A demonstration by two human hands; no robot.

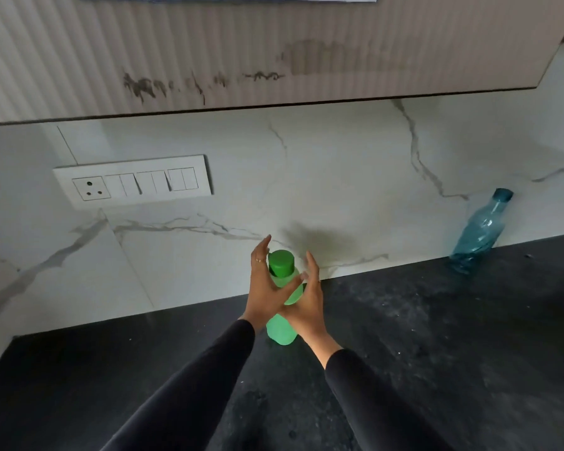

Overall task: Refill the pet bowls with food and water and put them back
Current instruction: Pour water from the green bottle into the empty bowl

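A green plastic bottle (pixel 282 332) with a green cap stands upright on the black countertop (pixel 437 336), close to the marble backsplash. My left hand (pixel 263 288) is at the bottle's left side, fingers spread and pointing up, thumb reaching across its front. On the bottle's right side is my right hand (pixel 308 304), also with its fingers apart. Both hands flank the bottle's upper half, and neither is closed around it. No pet bowl is in view.
A blue transparent bottle (pixel 481 236) stands at the back right against the backsplash. A white switch panel with a socket (pixel 132 180) is on the wall at left. A ribbed upper cabinet (pixel 274 50) hangs overhead.
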